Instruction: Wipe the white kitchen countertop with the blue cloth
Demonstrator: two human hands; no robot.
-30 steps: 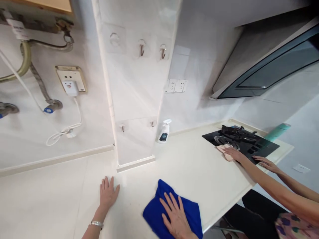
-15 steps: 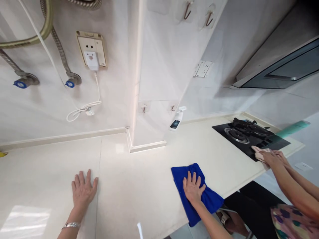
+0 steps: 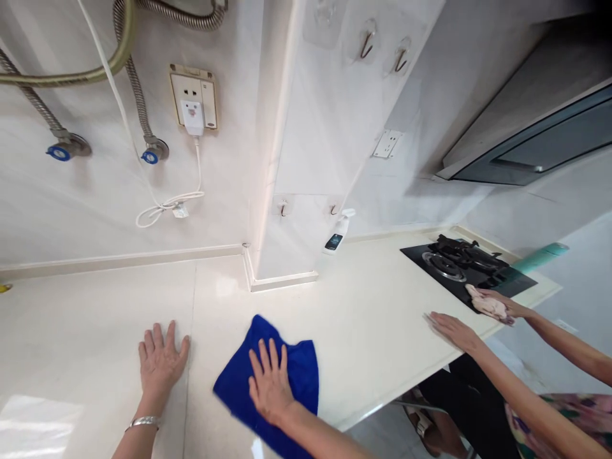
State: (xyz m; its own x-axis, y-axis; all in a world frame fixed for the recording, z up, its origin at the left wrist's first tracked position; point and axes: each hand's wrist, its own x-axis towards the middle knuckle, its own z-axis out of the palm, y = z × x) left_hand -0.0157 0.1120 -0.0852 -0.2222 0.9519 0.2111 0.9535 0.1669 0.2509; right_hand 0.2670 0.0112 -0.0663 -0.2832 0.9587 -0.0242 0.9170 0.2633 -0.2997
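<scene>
My left hand (image 3: 161, 364) lies flat on the pale countertop (image 3: 105, 312), fingers spread and nothing under it but the counter; a silver bangle circles that wrist. Pressed palm-down on a blue cloth (image 3: 306, 376) is my right hand (image 3: 272, 386), its fingers stretched out and not wrapped round the fabric. The cloth is spread on the counter near the front edge, with one part bunched to the right of the hand. Part of it is hidden beneath my hand and forearm.
On the right, another person's hand (image 3: 454, 333) rests on the counter while the other holds a pale rag (image 3: 488, 305) at the black gas hob (image 3: 444, 264). A white spray bottle (image 3: 337, 233) stands by the wall pillar (image 3: 306, 242). A range hood (image 3: 526, 127) hangs above.
My right hand and the blue cloth have slid left across the counter, while my left hand stays put. The other person's one hand has left the rag and moved left onto the counter.
</scene>
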